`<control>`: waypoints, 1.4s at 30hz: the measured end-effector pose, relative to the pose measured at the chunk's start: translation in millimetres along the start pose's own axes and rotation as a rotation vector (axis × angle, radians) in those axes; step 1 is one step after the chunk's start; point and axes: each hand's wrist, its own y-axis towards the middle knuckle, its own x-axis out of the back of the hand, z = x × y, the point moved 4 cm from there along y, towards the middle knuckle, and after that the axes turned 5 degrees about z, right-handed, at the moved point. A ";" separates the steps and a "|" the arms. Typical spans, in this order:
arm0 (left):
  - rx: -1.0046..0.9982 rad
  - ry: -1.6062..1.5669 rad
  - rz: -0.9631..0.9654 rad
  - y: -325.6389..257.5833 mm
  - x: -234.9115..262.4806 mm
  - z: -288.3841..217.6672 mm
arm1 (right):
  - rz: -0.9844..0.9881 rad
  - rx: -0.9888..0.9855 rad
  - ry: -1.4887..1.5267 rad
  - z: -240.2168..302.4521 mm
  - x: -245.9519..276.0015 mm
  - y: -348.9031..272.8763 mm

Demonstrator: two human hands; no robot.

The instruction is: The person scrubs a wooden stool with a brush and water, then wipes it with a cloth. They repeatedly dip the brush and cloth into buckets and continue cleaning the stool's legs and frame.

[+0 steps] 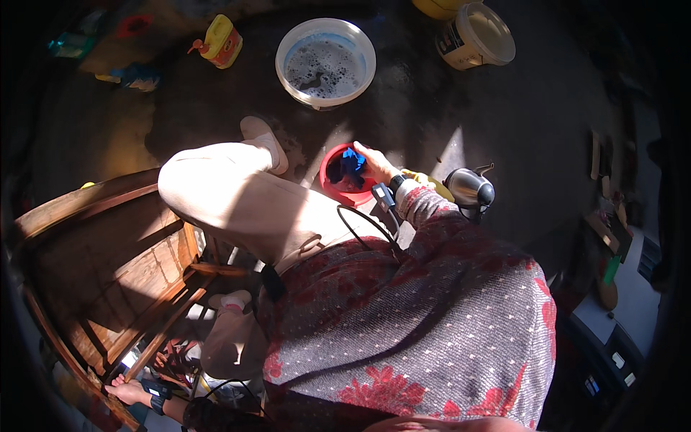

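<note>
My right hand [376, 165] is at the right rim of a small red bucket [348, 197], its fingers closed over the edge and partly hidden. A bright blue cloth [352, 160] and darker stuff lie inside the bucket, against my fingers. At the lower left, my left hand [127, 391] is closed on the edge of a tilted wooden table [88, 205], whose underside and slats face me. Both wrists carry dark bands with small devices.
Beyond my knee stands a white bucket [325, 102] of foamy water. A yellow bottle [220, 42] is to its left, a lidded white pail [489, 36] to its right. A steel kettle [469, 189] and a yellow item [433, 183] are beside my right forearm.
</note>
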 end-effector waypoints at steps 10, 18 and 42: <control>-0.036 -0.010 -0.066 -23.4 -3.7 -10.5 | 0.062 0.211 -1.618 -108.0 -6.2 112.7; -0.049 0.040 -0.047 2.2 12.0 -1.3 | 0.059 -0.059 -1.530 -81.3 -31.2 66.1; 0.010 0.025 -0.125 -5.6 11.3 -6.8 | 0.243 0.378 -1.583 -78.4 -59.5 69.8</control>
